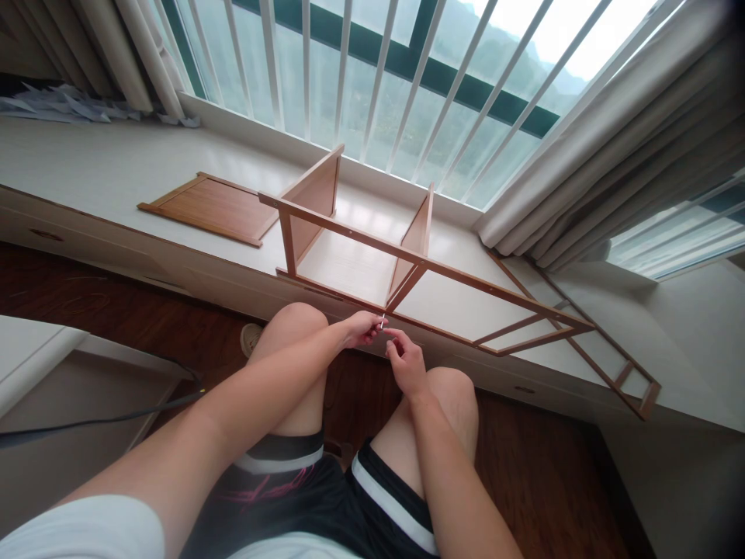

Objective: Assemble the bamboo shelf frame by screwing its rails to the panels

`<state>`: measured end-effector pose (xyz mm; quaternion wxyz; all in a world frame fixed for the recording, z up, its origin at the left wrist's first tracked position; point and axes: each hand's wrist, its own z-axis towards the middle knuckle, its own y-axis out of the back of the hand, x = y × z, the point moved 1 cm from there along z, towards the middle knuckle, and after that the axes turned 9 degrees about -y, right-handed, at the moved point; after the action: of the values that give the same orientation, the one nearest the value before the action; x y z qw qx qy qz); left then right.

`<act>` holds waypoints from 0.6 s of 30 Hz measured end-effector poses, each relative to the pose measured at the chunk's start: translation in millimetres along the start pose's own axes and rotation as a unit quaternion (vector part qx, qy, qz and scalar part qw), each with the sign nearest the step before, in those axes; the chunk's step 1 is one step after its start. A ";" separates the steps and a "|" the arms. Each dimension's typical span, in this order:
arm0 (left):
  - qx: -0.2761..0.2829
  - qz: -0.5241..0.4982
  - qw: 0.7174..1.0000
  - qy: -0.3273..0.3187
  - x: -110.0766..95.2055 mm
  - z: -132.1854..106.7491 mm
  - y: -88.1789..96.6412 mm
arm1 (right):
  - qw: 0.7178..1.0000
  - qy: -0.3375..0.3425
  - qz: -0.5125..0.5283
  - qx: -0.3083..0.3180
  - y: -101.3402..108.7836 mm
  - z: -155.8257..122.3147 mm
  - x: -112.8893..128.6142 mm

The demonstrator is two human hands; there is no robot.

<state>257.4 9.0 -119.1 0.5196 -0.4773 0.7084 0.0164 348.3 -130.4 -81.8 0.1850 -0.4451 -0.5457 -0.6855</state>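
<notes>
While left hand (365, 328) pinches one metal piece (382, 322), right hand (408, 366) slightly parted, three panels (213, 208)

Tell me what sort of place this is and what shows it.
Most likely a room in a home: beige curtains flank a barred window, a white ledge runs below it, and the floor looks like dark wood.

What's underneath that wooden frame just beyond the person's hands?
The white ledge shows through the gaps in the wooden frame. What lies directly beneath its lower rail and two upright panels is covered, so I can't tell.
</notes>
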 end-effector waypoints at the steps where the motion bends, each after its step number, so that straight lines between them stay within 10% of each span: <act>1: 0.001 -0.004 1.000 0.002 0.1 0.4 0.1 | 1.000 0.002 -0.002 0.003 0.1 0.1 0.7; 12: 0.006 -0.020 1.000 0.008 0.8 1.2 1.2 | 0.999 -0.031 -0.013 -0.020 -1.4 3.3 -7.6; 18: 0.002 -0.009 1.000 0.005 0.2 0.1 2.0 | 0.994 -0.073 0.019 0.078 -9.1 6.0 -13.3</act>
<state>256.1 10.0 -120.2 0.5170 -0.4824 0.7071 0.0076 351.1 -124.9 -97.9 0.1919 -0.4883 -0.6012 -0.6027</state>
